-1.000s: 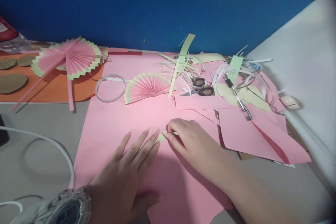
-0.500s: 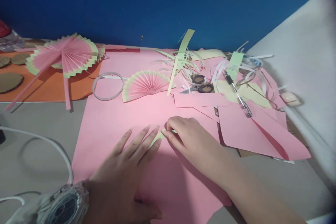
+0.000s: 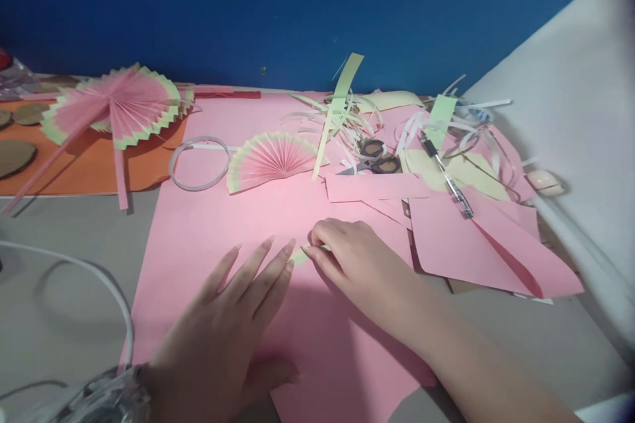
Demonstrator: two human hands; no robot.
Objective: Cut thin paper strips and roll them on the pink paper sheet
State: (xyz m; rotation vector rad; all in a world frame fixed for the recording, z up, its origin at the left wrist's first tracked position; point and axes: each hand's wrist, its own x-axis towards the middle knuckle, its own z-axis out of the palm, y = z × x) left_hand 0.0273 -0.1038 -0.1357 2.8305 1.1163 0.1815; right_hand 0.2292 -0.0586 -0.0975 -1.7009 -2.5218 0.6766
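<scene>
A small light-green paper strip [image 3: 300, 256] shows on a large pink paper sheet [image 3: 198, 231]; most of it is hidden by my hands. My right hand [image 3: 357, 254] pinches the strip between thumb and curled fingers. Lying flat with fingers spread, my left hand [image 3: 238, 310] has its fingertips at the strip's left end. Beyond my hands rests a pleated paper fan [image 3: 282, 158], pink with a green and yellow rim.
A roll of tape [image 3: 199, 164] lies left of the fan. Scissors [image 3: 372, 162], paper scraps [image 3: 347, 122], a pen [image 3: 449, 178] and a folded pink sheet [image 3: 476, 244] are on the right. Pleated pink-green fans with sticks [image 3: 114, 102] stand on orange paper [image 3: 149, 168]. A white cable [image 3: 99, 271] curves at left.
My left hand has slid slightly left and down along the strip. My right hand keeps its pinch in almost the same spot. The view has shifted a little.
</scene>
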